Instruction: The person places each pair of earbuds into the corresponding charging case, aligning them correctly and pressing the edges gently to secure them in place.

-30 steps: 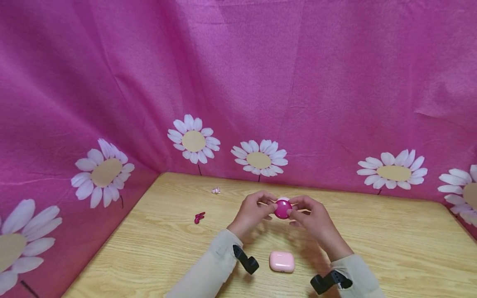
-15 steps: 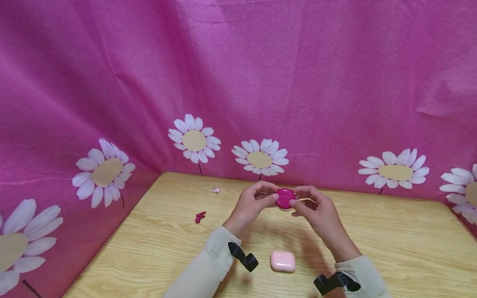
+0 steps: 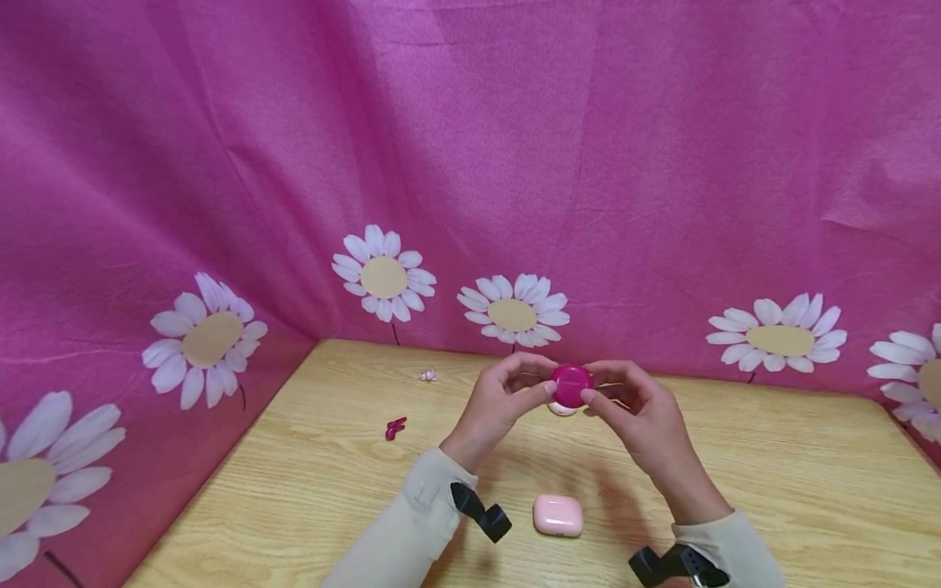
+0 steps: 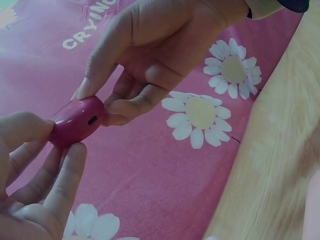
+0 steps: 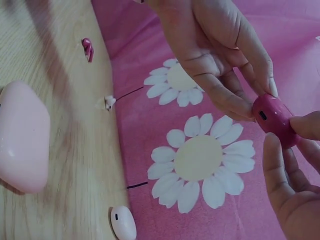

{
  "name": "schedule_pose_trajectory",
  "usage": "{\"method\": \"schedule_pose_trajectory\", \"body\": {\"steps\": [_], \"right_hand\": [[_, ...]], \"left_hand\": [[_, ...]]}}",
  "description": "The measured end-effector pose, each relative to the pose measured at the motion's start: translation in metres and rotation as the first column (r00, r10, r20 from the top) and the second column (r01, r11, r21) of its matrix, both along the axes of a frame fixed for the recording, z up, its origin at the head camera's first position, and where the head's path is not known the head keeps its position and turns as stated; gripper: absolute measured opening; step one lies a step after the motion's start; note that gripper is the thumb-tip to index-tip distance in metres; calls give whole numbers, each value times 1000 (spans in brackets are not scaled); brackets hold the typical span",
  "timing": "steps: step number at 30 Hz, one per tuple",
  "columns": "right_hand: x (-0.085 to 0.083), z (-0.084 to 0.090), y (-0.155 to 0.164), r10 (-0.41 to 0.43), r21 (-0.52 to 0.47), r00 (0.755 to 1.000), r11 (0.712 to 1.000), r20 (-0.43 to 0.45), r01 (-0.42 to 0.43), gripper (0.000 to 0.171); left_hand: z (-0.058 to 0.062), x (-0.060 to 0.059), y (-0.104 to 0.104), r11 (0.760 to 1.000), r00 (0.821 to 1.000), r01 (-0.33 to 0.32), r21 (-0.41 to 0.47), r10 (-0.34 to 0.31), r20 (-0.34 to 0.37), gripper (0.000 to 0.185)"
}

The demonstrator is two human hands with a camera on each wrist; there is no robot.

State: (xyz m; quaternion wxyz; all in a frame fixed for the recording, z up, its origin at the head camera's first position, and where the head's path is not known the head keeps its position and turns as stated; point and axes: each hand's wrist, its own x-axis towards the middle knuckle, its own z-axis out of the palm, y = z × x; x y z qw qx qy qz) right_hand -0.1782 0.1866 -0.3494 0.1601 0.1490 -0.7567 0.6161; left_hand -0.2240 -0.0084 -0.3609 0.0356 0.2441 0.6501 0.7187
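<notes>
Head view, case: magenta case held up off the wooden table, near the far middle, pinched from both sides.
Head view, hands: left hand on the case's left edge, right hand on its right edge; both equally close, thumbs on the near side, fingers curled round the far side.
Head view, below: small pale rounded piece showing just under the case; cannot tell whether touching it or lying on the table.
Head view, table: pink case flat on the near side, between the two forearms; magenta earbud and white earbud well off to the left.
Left wrist view, grip: case clamped between opposing fingertips, long axis running from one hand to the other, small dark port facing the camera.
Right wrist view, grip: same pinch from the other side, case clear of the table, port visible on its edge.
Right wrist view, table: pale piece lying by the daisy cloth, apart from the held case.
</notes>
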Motion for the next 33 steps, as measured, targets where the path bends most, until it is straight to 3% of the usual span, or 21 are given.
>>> {"method": "schedule_pose_trajectory", "body": {"steps": [4, 14, 24, 30, 33], "right_hand": [[3, 3, 1, -15, 6, 1000, 1000, -3, 15, 32], [6, 6, -3, -22, -29, 999, 999, -30, 21, 31], [9, 6, -8, 16, -98, 1000, 995, -13, -17, 36], [8, 3, -11, 29, -139, 997, 990, -72, -39, 38], [8, 1, -14, 42, -141, 992, 988, -115, -59, 39]], "left_hand": [[2, 3, 0, 1000, 1000, 3, -15, -3, -21, 30], [4, 7, 0, 999, 999, 20, 50, -18, -34, 29], [9, 12, 2, 997, 998, -28, 73, 33, -61, 31], [25, 28, 2, 997, 996, -48, 60, 52, -74, 30], [30, 32, 1, 998, 997, -25, 60, 29, -78, 32]]}}
